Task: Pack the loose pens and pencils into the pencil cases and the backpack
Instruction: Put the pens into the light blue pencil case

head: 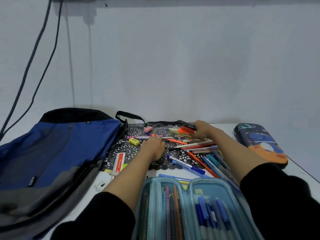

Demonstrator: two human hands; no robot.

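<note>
Packing stationery, head view

Containers: the open pencil case point(191, 189), pale blue, lies nearest the viewer between the two forearms. Its mesh half, on the left-hand side, holds pink, orange and yellow pencils; the other half holds a row of blue pens. The closed pencil case point(256, 141), dark with a dinosaur print, lies outward of the right hand point(202, 131), apart from it. The backpack point(52, 149), blue and grey with a black top, lies flat outward of the left hand point(154, 145).

Writing: a small label on the backpack and the print on the red and white ruler point(119, 160), just beside the left wrist, are too blurred to read.

Hands: the right hand is clamped on a bundle of markers point(187, 130), black, orange and yellow, at the far edge of the black lace mat point(128, 149). The left hand's fingertips rest on thin pens point(150, 137); whether they pinch one cannot be told.

Loose pens and pencils point(199, 148), in red, white, orange and blue, lie in a crossed heap between the hands and under the right forearm. A yellow eraser point(134, 141) and a pink eraser point(148, 129) lie just beyond the left hand
</note>
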